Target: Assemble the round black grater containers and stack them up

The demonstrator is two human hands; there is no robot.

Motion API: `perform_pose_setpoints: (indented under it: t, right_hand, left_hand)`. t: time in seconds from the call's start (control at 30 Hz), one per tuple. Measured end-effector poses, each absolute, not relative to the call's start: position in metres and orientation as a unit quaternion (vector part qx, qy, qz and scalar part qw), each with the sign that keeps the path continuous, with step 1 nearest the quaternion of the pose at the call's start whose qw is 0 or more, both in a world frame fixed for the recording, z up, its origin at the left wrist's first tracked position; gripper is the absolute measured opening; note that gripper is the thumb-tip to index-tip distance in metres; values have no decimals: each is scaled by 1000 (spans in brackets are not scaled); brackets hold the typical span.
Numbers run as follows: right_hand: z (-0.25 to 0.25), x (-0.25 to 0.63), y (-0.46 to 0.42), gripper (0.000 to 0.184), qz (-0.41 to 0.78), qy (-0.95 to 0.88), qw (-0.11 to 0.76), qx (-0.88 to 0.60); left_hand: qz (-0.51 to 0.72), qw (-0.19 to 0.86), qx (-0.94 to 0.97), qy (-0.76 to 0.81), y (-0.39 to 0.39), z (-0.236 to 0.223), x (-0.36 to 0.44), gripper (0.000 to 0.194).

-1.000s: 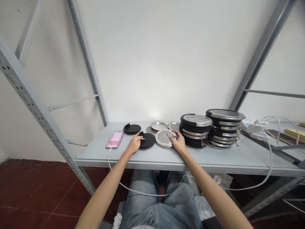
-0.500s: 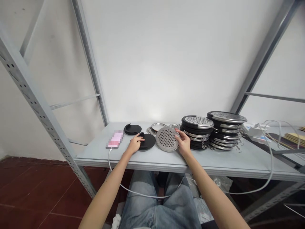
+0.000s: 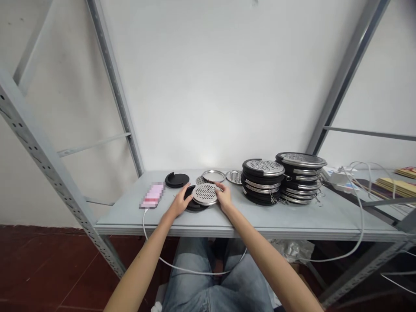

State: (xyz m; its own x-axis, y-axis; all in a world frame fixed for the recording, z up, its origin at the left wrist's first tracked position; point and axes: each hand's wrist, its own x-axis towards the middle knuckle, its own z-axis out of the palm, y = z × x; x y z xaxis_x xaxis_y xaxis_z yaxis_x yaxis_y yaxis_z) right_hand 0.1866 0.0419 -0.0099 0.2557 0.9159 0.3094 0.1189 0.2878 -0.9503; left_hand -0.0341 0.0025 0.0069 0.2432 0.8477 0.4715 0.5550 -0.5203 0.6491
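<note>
My right hand grips a round perforated metal disc by its right edge and holds it just over a black round base on the grey shelf. My left hand rests on the left side of that black base, fingers curled on its rim. The disc covers most of the base.
Another black base lies behind, next to loose metal rings and discs. Two stacks of assembled black-and-metal pieces stand to the right. A blurred pink phone with a white cable lies left. Cables and a box sit far right.
My right hand lifted the perforated disc from the shelf and carried it left until it sits over the black base. My left hand stayed on the base.
</note>
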Motion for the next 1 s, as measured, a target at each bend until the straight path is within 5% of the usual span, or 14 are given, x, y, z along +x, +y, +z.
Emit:
perform_pose_setpoints:
  t: [0.23,0.5,1.0]
  right_hand:
    - [-11,172,36,34,299,-578,588,-481]
    - [-1,173,26,37,221,-578,546,-565]
    - [-1,167,24,39,200,-604,482,-602]
  left_hand:
    - [335,106,826,441,-5,15,-28,88]
    - [341,132,818,445,-6,15,-29,69]
    - [335,129,818,449,-7,16,-29,70]
